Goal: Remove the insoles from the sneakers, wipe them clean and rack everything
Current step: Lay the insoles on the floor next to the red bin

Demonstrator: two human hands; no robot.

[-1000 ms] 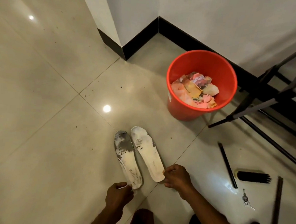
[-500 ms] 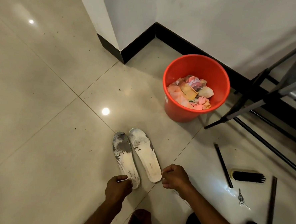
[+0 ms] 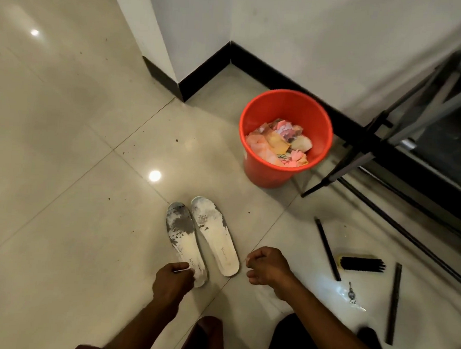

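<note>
Two white insoles lie side by side on the tiled floor, toes pointing away from me. The left insole [image 3: 183, 239] is heavily smeared with grey dirt at the toe. The right insole [image 3: 216, 235] has lighter marks. My left hand [image 3: 173, 278] is at the heel of the left insole, its curled fingers pinching the heel's edge. My right hand [image 3: 268, 265] is curled and holds nothing, a small gap to the right of the right insole's heel. No sneakers are in view.
A red bucket [image 3: 267, 174] holding crumpled cloths and paper stands beyond the insoles near the wall corner. To the right, a black brush [image 3: 361, 264], two dark rods [image 3: 327, 249] [image 3: 393, 303] and keys [image 3: 352, 296] lie on the floor. A dark metal rack frame [image 3: 365, 153] stands at the right.
My right hand has let go of the right insole's heel and drawn slightly to the right. The left hand stays at the left insole's heel. The view has shifted a little.
</note>
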